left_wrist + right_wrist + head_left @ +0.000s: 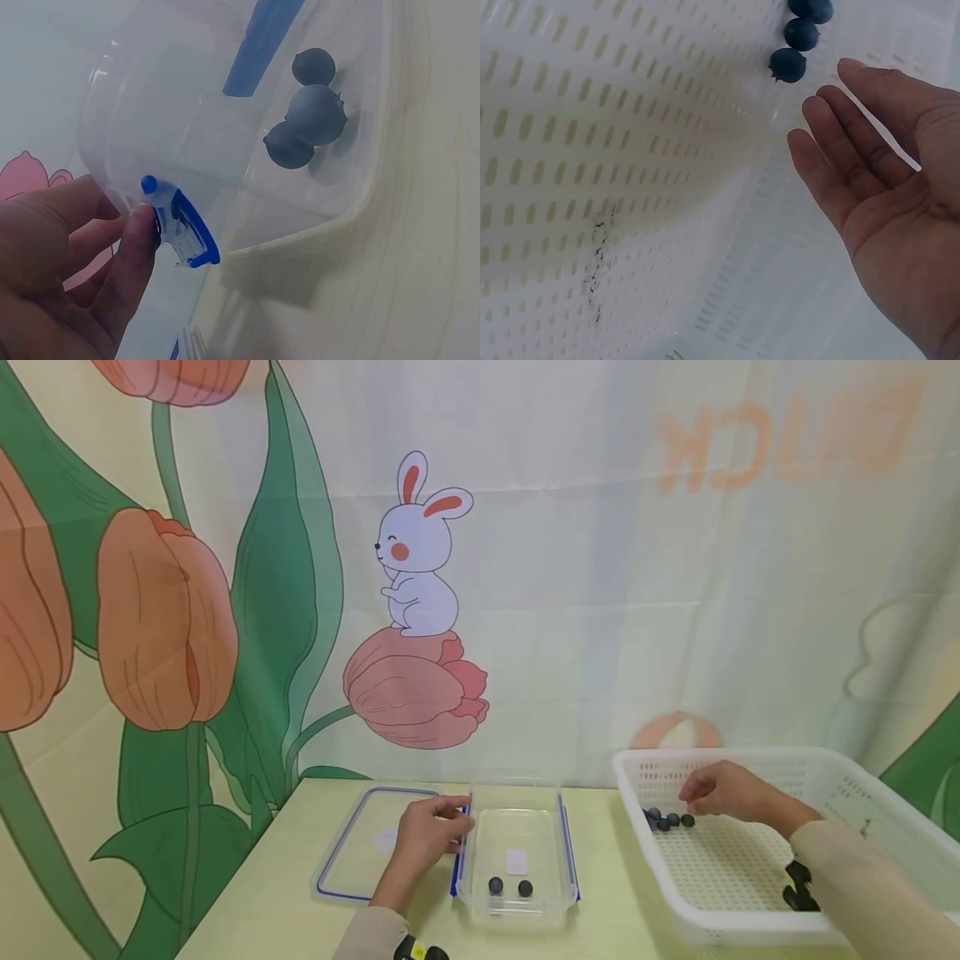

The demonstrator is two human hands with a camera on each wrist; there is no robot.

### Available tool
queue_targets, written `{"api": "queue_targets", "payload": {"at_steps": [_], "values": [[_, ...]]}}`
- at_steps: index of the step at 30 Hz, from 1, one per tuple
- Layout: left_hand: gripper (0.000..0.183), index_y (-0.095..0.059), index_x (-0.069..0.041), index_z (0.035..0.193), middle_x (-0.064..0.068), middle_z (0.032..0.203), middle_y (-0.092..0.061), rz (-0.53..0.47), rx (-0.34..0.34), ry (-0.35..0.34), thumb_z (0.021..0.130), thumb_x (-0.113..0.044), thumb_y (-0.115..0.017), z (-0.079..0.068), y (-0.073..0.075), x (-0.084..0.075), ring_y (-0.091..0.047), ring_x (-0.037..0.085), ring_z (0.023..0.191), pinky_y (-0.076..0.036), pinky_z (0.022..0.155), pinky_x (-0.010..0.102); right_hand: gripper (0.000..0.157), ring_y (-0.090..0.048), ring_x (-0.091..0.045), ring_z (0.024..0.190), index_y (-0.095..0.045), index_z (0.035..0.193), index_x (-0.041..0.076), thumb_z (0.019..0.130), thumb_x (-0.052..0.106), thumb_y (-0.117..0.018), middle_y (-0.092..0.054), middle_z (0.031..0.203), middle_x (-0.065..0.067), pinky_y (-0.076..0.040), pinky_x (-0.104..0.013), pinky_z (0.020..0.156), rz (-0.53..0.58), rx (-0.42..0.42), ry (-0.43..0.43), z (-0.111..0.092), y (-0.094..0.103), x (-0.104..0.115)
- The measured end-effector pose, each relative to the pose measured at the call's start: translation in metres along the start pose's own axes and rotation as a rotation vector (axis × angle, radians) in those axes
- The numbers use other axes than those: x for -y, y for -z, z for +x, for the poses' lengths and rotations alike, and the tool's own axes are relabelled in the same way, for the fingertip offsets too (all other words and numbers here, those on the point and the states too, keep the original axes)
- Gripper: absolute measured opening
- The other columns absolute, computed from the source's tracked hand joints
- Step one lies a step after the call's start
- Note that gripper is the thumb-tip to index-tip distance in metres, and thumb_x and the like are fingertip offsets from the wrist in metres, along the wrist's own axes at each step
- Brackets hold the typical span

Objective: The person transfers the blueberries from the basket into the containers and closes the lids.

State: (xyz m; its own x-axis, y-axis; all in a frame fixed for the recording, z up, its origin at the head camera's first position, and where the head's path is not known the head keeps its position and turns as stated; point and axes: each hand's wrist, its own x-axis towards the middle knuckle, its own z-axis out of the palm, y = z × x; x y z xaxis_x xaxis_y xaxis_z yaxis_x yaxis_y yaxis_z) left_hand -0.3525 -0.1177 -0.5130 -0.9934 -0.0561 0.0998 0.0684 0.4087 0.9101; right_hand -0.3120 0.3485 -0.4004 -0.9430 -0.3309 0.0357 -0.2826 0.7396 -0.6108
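A clear lidless food container (517, 831) with blue side latches stands in the middle of the table. My left hand (426, 837) pinches its left wall between thumb and fingers, right beside a blue latch (196, 229). Blueberries (316, 114) lie on the container's floor near its front end. Over on the right, my right hand (723, 791) hovers inside a white perforated basket (660, 868), its fingers extended and holding nothing. Just beyond the fingertips several blueberries (787, 65) sit clustered along the basket's far left side.
Left of the container the clear lid (362, 852) with a blue seal lies flat on the pale table (600, 860), partly behind my left hand. A curtain (555, 610) printed with tulips and a rabbit hangs behind the table.
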Motion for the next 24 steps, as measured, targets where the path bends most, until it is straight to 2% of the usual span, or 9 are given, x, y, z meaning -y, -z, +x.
{"api": "queue_targets", "payload": {"at_steps": [3,11,14,18,21,24], "values": [[0.034,-0.071,-0.036,0.111,0.001,0.096,-0.062,0.002,-0.002,-0.001,0.078,-0.031,-0.081,0.001,-0.001,0.001,-0.066,0.018,0.068,-0.058,0.057,0.026,0.010,-0.061,-0.018,0.075,-0.069,0.091,-0.001,0.083,0.003,-0.072,-0.068,0.085,-0.005,-0.053,-0.032,0.062,-0.027,0.021,0.013,0.001,-0.002,-0.004],[0.036,-0.072,-0.033,0.112,0.001,0.095,-0.062,-0.012,0.005,-0.016,0.077,-0.034,-0.081,-0.002,0.001,-0.001,-0.065,0.017,0.068,-0.058,0.057,0.027,0.011,-0.056,-0.017,0.072,-0.070,0.088,0.004,0.078,0.001,-0.073,-0.066,0.081,0.000,-0.051,-0.031,0.061,-0.089,0.052,-0.038,0.006,-0.009,-0.010],[0.036,-0.072,-0.029,0.114,0.002,0.095,-0.062,-0.007,0.004,-0.013,0.079,-0.030,-0.080,-0.017,0.008,-0.021,-0.065,0.017,0.068,-0.055,0.052,0.021,0.011,-0.055,-0.017,0.071,-0.070,0.085,0.005,0.076,0.000,-0.074,-0.065,0.079,0.000,-0.050,-0.031,0.061,-0.104,0.058,-0.043,0.005,-0.011,-0.009],[0.034,-0.072,-0.020,0.116,0.004,0.094,-0.062,-0.008,-0.005,0.001,0.082,-0.020,-0.076,-0.044,0.019,-0.059,-0.065,0.018,0.068,-0.053,0.051,0.018,0.011,-0.054,-0.017,0.070,-0.069,0.083,0.004,0.075,-0.002,-0.074,-0.065,0.077,-0.001,-0.049,-0.031,0.060,-0.108,0.062,-0.043,0.004,-0.011,-0.006],[0.033,-0.072,-0.016,0.116,0.005,0.093,-0.062,-0.015,-0.011,-0.001,0.083,-0.016,-0.076,-0.055,0.024,-0.073,-0.064,0.017,0.068,-0.056,0.057,0.022,0.012,-0.053,-0.017,0.068,-0.067,0.082,0.003,0.075,-0.002,-0.075,-0.063,0.075,-0.001,-0.049,-0.031,0.058,-0.110,0.063,-0.039,0.002,-0.012,-0.004],[0.034,-0.071,-0.013,0.117,0.006,0.093,-0.062,-0.008,-0.009,-0.005,0.083,-0.014,-0.075,-0.059,0.026,-0.079,-0.063,0.017,0.068,-0.058,0.060,0.025,0.013,-0.053,-0.017,0.067,-0.066,0.081,0.003,0.074,-0.002,-0.075,-0.062,0.074,-0.001,-0.048,-0.031,0.057,-0.109,0.068,-0.037,0.002,-0.013,-0.004]]}}
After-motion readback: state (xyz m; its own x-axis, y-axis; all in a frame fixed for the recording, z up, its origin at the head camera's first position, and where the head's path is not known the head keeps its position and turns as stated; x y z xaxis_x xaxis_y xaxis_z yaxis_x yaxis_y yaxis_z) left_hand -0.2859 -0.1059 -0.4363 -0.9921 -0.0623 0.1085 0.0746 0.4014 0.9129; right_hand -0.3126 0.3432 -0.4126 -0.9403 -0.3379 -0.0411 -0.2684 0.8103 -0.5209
